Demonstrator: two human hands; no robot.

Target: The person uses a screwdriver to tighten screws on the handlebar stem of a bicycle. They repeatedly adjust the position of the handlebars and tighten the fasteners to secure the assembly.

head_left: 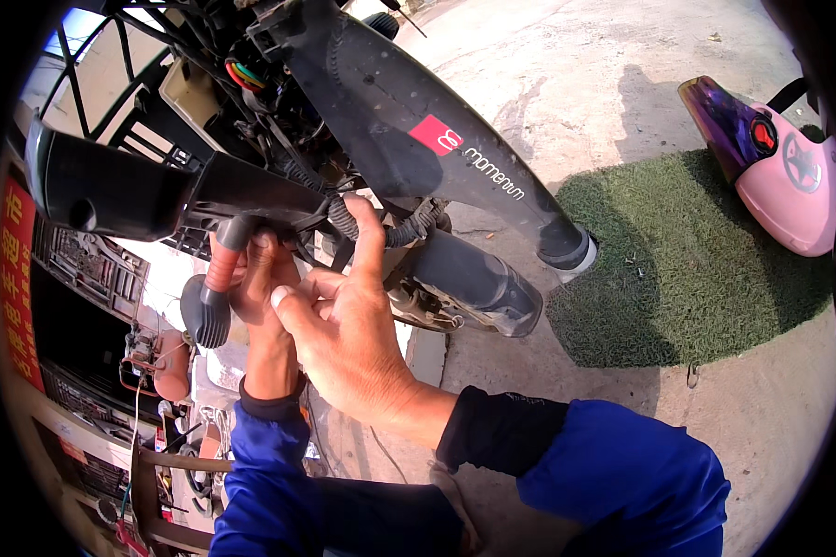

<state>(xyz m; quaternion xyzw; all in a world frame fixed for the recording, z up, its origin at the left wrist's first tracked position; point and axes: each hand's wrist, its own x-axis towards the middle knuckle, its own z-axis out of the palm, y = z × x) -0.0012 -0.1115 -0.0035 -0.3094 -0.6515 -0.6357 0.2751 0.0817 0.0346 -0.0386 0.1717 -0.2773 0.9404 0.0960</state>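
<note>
A black two-wheeler front end shows a dark frame panel [385, 102], a black plastic housing [111, 186] and a brake-or-handle end [221, 269] with a red grip section. My left hand [265, 283] is closed just right of that grip, under the housing; what its fingers hold is hidden. My right hand [348, 343] overlaps it, thumb and lower fingers curled toward my left fingers, index raised beside a corrugated black conduit [409, 227]. What sits between the curled fingers cannot be made out.
A green turf mat [678, 316] lies on concrete at right, with a pink vehicle body [790, 195] at the far right edge. A shopfront with a red banner [19, 278], an air compressor [167, 371] and assorted gear stands at left.
</note>
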